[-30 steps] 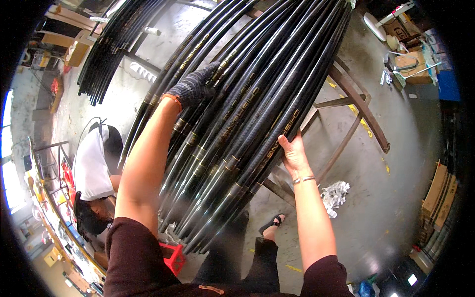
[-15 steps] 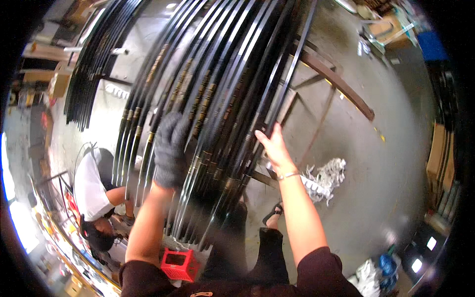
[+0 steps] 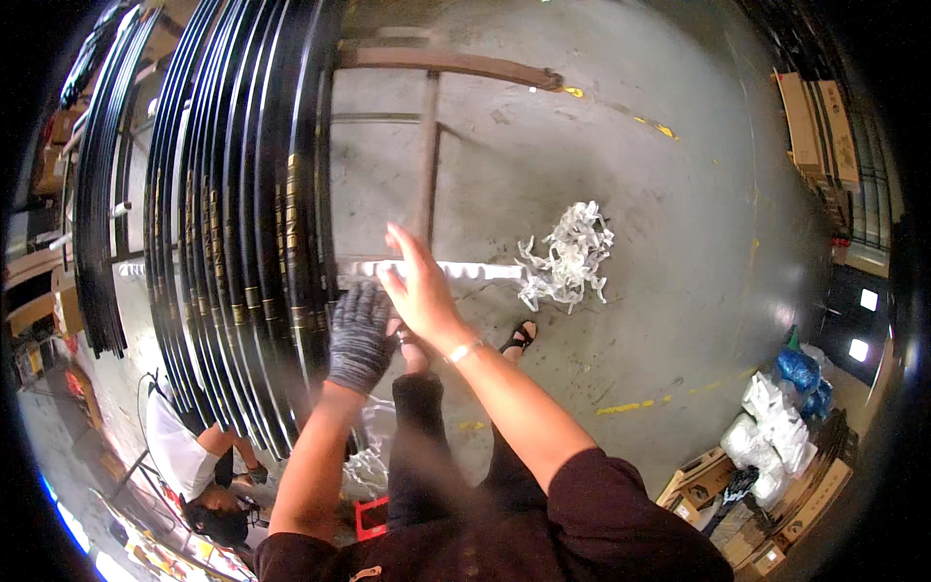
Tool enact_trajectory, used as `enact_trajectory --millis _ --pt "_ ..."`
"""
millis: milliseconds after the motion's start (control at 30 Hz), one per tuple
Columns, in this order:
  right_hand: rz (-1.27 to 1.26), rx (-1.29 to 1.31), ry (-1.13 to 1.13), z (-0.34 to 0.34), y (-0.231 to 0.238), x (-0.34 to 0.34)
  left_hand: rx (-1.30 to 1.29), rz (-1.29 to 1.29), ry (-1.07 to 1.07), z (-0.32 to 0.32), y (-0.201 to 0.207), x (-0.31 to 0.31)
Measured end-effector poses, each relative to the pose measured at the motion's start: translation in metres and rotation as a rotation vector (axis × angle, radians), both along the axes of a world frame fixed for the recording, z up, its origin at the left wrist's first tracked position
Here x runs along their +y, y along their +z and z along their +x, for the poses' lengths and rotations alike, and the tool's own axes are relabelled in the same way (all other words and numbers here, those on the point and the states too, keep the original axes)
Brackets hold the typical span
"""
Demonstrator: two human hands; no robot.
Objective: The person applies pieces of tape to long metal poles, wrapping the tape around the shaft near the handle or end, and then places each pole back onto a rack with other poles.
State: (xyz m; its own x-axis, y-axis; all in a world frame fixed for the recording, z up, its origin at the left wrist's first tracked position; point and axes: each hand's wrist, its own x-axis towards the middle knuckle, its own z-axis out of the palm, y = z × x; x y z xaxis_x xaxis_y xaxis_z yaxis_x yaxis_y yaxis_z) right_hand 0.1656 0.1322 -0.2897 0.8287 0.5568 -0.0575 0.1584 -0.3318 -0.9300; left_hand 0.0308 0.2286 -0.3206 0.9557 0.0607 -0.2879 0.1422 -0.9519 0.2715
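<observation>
Long black rods [image 3: 257,194] with gold markings lie side by side on a rack, to the left of my hands. My left hand [image 3: 361,339], in a grey knit glove, is just beside the rightmost rods. Its fingers are stretched forward, over the near end of a white notched strip [image 3: 475,272]. Whether its fingertips touch the strip or a rod I cannot tell. My bare right hand [image 3: 425,296] hovers beside the glove, fingers extended and thumb apart, holding nothing. A bracelet [image 3: 465,351] circles my right wrist.
A brown rack beam [image 3: 446,64] extends rightward at the far side. Shredded white wrapping [image 3: 572,257] lies on the floor by the strip. At left, another person [image 3: 179,451] crouches near the rod ends. Bags [image 3: 771,427] and cardboard boxes [image 3: 703,480] stand at lower right.
The view has swung right, putting the rods farther left. My right hand has left the right-hand rod, and my left hand has come off the top of the bundle; both are now close together.
</observation>
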Motion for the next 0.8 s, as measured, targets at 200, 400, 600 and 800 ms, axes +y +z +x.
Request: enact_trajectory --millis 200,400,600,800 --pt "-0.291 0.351 0.094 -0.036 0.002 -0.285 0.066 0.125 0.169 0.017 0.024 -0.035" --pt "-1.023 0.502 -0.201 -0.147 -0.003 -0.747 0.064 0.146 0.335 0.005 0.025 -0.109" --pt "-0.936 0.867 -1.07 -0.118 0.046 -0.904 0.041 0.097 0.357 0.02 0.076 -0.181" --pt "0.13 1.062 -1.0 -0.001 -0.039 -0.881 0.018 0.001 0.461 0.094 0.093 -0.204"
